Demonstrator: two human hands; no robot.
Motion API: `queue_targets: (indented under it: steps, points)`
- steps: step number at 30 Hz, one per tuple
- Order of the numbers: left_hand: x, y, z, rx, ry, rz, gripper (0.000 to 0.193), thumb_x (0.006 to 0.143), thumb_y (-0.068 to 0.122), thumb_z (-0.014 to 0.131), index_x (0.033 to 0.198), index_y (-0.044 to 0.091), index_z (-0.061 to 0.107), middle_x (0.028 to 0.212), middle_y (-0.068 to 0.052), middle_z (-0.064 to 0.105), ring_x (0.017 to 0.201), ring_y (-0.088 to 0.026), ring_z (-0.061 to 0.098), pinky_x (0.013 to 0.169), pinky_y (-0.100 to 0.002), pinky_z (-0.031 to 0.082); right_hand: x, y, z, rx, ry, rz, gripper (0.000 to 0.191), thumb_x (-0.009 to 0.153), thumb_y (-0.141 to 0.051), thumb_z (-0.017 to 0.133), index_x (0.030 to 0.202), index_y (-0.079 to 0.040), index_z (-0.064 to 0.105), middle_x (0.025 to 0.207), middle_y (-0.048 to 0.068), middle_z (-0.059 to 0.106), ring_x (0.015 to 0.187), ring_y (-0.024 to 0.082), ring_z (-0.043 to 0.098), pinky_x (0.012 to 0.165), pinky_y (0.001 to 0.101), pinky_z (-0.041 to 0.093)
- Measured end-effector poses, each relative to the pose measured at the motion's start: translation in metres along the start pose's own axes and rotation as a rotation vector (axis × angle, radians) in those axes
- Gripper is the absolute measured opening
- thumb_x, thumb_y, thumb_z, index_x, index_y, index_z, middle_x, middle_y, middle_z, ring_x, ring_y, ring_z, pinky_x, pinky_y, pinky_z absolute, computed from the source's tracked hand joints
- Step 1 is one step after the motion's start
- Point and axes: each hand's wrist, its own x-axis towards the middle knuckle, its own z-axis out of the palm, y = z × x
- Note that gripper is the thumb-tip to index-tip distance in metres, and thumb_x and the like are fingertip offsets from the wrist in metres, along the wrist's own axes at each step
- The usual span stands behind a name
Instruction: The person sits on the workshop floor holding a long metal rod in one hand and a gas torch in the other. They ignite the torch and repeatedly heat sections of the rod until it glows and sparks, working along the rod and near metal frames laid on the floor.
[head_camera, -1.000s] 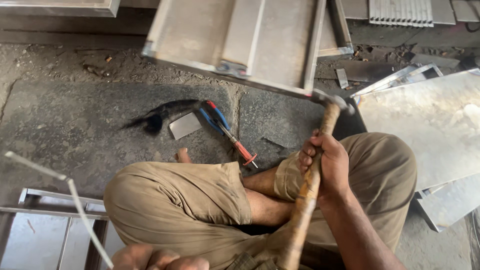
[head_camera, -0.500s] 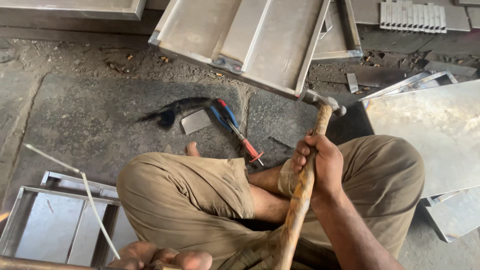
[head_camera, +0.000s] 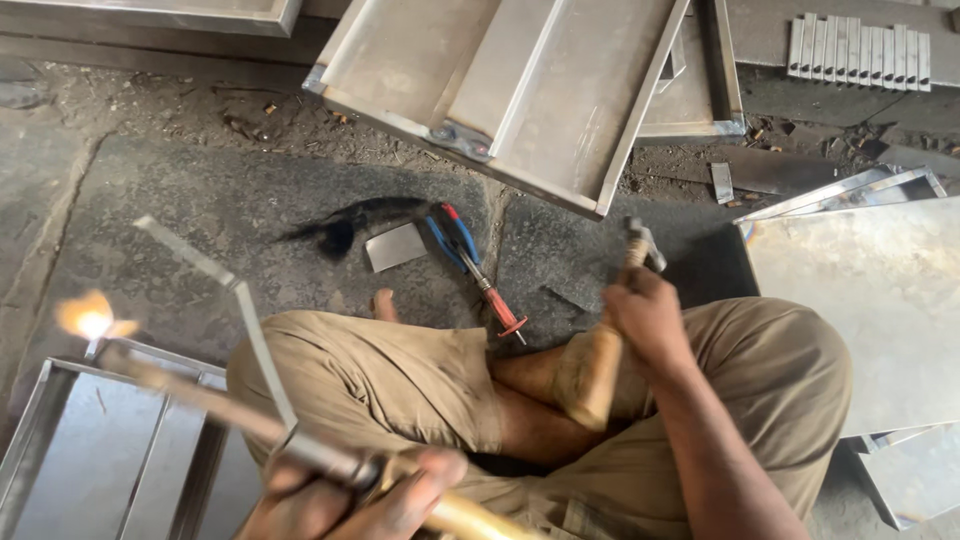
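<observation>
While seated cross-legged on the rough concrete floor (head_camera: 180, 210), holds a tool in each hand.

At far left, a lit flame (head_camera: 92, 322) at the tip of a long brass torch (head_camera: 190, 395), slanting over an open steel tray (head_camera: 60, 470) on the floor. Judged stiff, fairly light, hot toward the tip; best gripped at the rear end, well away from the flame. Left hand (head_camera: 350, 495) wrapped closed round that rear end at the bottom edge, blurred. Beside it, a bent metal strip (head_camera: 262, 350) rising up and left; cannot tell whether fixed to the torch.

Further right on the floor, beyond the knee: a black brush-like tuft (head_camera: 345, 220), a small metal plate (head_camera: 395, 246), blue-handled pliers (head_camera: 452, 232) and a red-handled screwdriver (head_camera: 500, 305), all lying near one another.

Right of centre, right hand (head_camera: 650, 315) clenched tight round the wooden handle of a hammer (head_camera: 592, 370), high up, just below the steel head, with the handle's butt resting against the leg. Judged head-heavy, rigid, the wood grippy enough when dry.

Above, a large folded steel tray (head_camera: 520, 90) leaning across the floor. At right, flat sheet metal (head_camera: 860, 300) just beside the knee, and a slotted metal piece (head_camera: 860, 50) at top right. Cramped, dusty ground, with sharp edges all round.
</observation>
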Motion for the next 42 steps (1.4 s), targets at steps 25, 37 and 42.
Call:
queue_targets:
  steps: [25,37,42]
  points:
    - [0.083,-0.010,0.206,-0.604,-0.490,0.212,0.040,0.113,0.016,0.057,0.152,0.014,0.047,0.132,-0.011,0.063,0.070,-0.010,0.058,0.057,-0.027,0.050,-0.179,0.034,-0.129,-0.329,-0.096,0.117,0.083,0.090,-0.001,0.077,0.165,-0.012,0.042,0.093,0.016,0.072,0.077,0.029,0.070,0.071,0.0382,0.059]
    - [0.150,-0.112,0.099,-0.915,0.677,-0.403,0.020,0.115,-0.014,0.044,0.120,0.006,0.044,0.110,-0.014,0.062,0.091,-0.017,0.064,0.083,-0.029,0.060,-0.135,-0.046,-0.189,-0.801,-0.215,0.042,0.083,0.086,-0.028,0.077,0.158,-0.010,0.041,0.077,0.011,0.077,0.070,0.021,0.075,0.066,0.0354,0.062]
    - [0.116,-0.070,0.140,-1.031,0.734,-0.593,0.013,0.111,-0.006,0.052,0.111,0.005,0.045,0.102,-0.018,0.070,0.100,-0.029,0.075,0.083,-0.043,0.067,-0.126,-0.071,-0.191,-0.887,-0.310,0.307,0.083,0.093,-0.026,0.073,0.166,-0.016,0.035,0.072,0.009,0.069,0.059,0.020,0.069,0.056,0.0342,0.062]
